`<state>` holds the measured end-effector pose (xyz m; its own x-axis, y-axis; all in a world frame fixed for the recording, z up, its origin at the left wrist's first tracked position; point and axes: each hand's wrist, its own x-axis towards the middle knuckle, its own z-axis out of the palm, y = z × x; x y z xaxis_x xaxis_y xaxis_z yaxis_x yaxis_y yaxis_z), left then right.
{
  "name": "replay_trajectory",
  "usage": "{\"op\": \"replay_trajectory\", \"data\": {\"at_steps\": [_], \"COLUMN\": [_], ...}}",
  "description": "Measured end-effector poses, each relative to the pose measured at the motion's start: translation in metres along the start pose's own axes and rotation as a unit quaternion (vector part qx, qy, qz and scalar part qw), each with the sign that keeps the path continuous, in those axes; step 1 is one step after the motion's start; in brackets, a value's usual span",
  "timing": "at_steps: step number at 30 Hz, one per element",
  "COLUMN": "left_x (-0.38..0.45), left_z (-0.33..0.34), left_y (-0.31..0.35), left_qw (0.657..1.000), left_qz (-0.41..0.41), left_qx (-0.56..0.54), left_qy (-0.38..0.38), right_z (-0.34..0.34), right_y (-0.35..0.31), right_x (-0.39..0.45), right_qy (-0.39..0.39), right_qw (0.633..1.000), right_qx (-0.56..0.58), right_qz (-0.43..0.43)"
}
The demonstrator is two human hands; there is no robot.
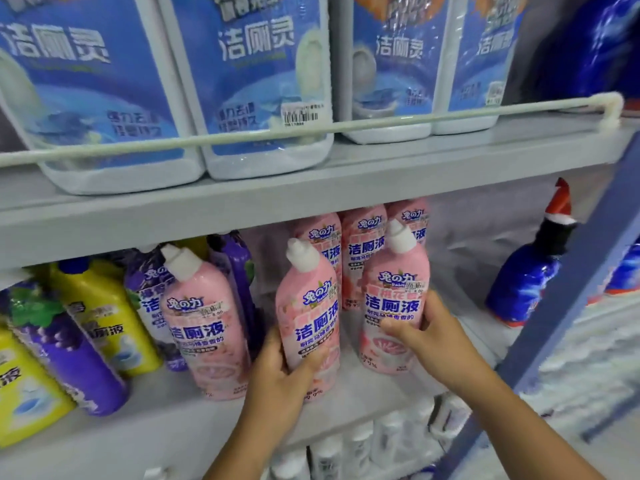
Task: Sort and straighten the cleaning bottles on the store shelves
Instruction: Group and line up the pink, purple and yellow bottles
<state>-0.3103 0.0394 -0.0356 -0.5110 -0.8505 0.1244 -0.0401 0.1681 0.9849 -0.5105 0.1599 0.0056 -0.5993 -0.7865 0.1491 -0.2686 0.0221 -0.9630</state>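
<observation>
Probably full, these pink toilet-cleaner bottles will feel fairly heavy for their size; their glossy plastic labels look slippery, so low on the body is the sensible place to hold, not the angled white nozzle cap. The left hand (280,370) is clamped around the lower half of the middle pink bottle (308,317), and the right hand (420,336) is wrapped around the waist of the right pink bottle (394,299). Both bottles sit at the front of the middle shelf (207,424), tilted slightly, with a third pink bottle (204,327) just to the left and more pink ones behind. Purple and yellow bottles (86,327) lean untidily further left; their labels are too blurred to read.
</observation>
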Motion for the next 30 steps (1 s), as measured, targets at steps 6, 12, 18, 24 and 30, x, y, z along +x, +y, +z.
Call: {"op": "replay_trajectory", "data": {"at_steps": [6,12,18,24,30], "left_x": [0.023,0.048,0.070,-0.009,-0.004], "left_z": [0.009,0.030,0.078,0.019,-0.063], "left_y": [-0.015,-0.010,0.003,0.033,0.010], "left_qw": [0.991,0.996,0.997,0.883,0.958], "left_qz": [0.029,-0.013,0.044,0.227,-0.001], "left_qx": [0.123,0.083,0.069,0.162,0.054], "left_qy": [0.037,0.008,0.006,0.377,0.283], "right_z": [-0.018,-0.037,-0.055,-0.062,-0.048], "right_y": [0.019,0.028,0.041,0.053,0.066], "right_x": [0.027,0.043,0.064,0.076,0.075], "right_qy": [0.038,0.044,0.055,0.060,0.085], "right_qw": [0.999,0.998,0.995,0.991,0.991], "right_qx": [-0.024,-0.014,0.010,0.063,0.064], "right_qz": [-0.010,-0.054,-0.081,-0.097,-0.083]}}
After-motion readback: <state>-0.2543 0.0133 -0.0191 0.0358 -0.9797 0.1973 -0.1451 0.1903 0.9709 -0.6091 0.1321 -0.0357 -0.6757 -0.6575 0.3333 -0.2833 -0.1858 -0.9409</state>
